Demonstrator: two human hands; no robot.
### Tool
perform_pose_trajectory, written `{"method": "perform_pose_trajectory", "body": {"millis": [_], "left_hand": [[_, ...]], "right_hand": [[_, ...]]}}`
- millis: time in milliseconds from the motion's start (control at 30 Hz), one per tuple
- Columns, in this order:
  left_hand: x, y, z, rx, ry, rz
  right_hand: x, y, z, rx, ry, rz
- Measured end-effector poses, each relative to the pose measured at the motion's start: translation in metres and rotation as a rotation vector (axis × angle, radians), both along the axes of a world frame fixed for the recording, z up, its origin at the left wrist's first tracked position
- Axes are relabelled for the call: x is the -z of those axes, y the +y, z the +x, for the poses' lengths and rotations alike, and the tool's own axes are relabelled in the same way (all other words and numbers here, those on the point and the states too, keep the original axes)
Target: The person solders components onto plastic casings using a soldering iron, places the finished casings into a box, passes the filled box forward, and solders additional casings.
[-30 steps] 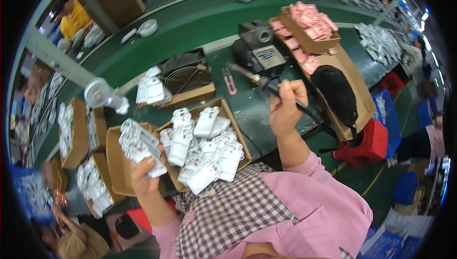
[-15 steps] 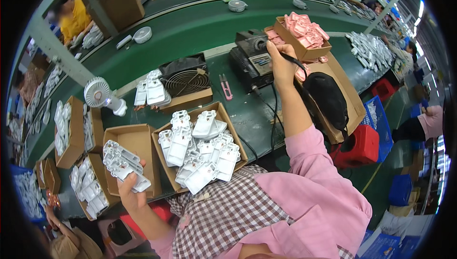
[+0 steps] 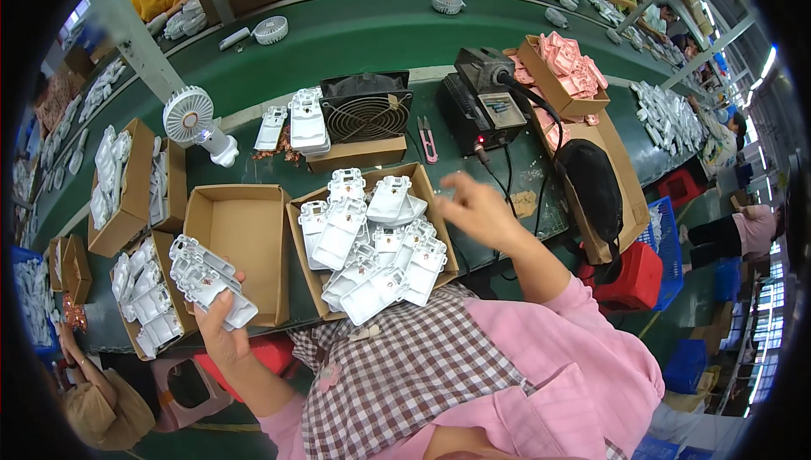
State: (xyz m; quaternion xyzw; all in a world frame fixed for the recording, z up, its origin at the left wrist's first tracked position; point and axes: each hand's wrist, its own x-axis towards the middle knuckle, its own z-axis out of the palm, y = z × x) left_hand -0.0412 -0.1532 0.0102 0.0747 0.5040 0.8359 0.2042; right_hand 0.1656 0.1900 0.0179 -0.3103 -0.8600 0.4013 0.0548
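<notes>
White plastic housings (image 3: 203,276), probably light, stiff and slick, likely best held by their long edges, sat at near left, gripped by the left hand (image 3: 220,325), while the right hand (image 3: 483,212), loosely spread beside a cardboard box (image 3: 425,193), held nothing.

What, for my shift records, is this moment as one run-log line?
left hand: holds white parts | right hand: empty, near parts box | iron: in holder | snips: on bench

A green bench (image 3: 262,173) bears cardboard boxes (image 3: 245,249), snips (image 3: 430,147) and a white fan (image 3: 191,116).
</notes>
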Motion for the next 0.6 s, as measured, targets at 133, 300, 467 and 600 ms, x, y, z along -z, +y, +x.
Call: {"method": "perform_pose_trajectory", "body": {"millis": [133, 300, 467, 600], "left_hand": [[-0.001, 0.006, 0.004, -0.037, -0.01, 0.04], [0.007, -0.002, 0.003, -0.021, -0.014, 0.047], [0.006, -0.01, 0.003, -0.006, -0.011, 0.035], [0.007, -0.016, 0.001, 0.007, -0.002, 0.059]], "right_hand": [[0.037, -0.001, 0.005, -0.174, -0.131, 0.041], [0.034, -0.003, 0.0, -0.291, -0.024, -0.139], [0.011, -0.015, 0.009, -0.191, -0.159, -0.344], [0.0, -0.025, 0.019, -0.091, -0.148, -0.472]]}}
